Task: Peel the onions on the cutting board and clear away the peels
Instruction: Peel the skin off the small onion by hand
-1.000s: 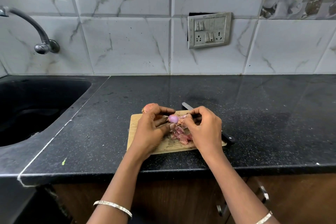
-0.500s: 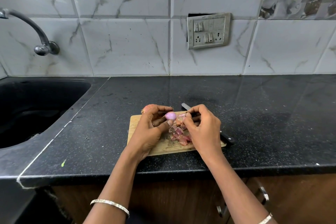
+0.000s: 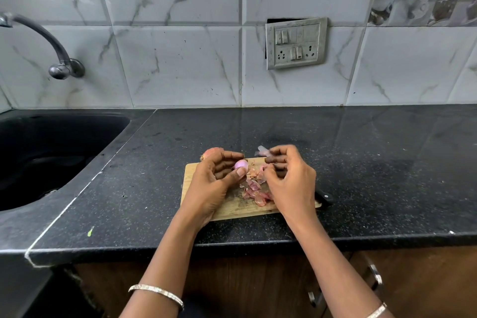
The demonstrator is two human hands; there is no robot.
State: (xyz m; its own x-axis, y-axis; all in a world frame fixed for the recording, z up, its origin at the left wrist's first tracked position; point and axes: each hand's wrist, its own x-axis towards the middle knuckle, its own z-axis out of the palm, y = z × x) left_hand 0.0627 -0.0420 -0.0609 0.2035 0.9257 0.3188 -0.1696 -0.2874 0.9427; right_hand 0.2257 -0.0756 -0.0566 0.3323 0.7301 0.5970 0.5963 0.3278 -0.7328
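Observation:
A small wooden cutting board (image 3: 233,210) lies on the black counter near its front edge. My left hand (image 3: 210,184) holds a small pink peeled onion (image 3: 241,163) between thumb and fingers above the board. My right hand (image 3: 290,181) pinches a pale strip of peel (image 3: 262,151) at its fingertips, just right of the onion. A heap of pink and brown peels (image 3: 255,188) lies on the board between my hands. An unpeeled onion (image 3: 210,153) sits at the board's far left corner, partly hidden by my left hand.
A black-handled knife (image 3: 324,196) lies at the board's right side, mostly hidden under my right hand. A black sink (image 3: 51,152) and tap (image 3: 59,64) are at the left. The black counter (image 3: 387,162) stretches to the right; a switch plate (image 3: 295,42) is on the tiled wall.
My right hand has pulled away from the onion, up and to the right, with a strip of peel coming off. My left hand still holds the onion in about the same place.

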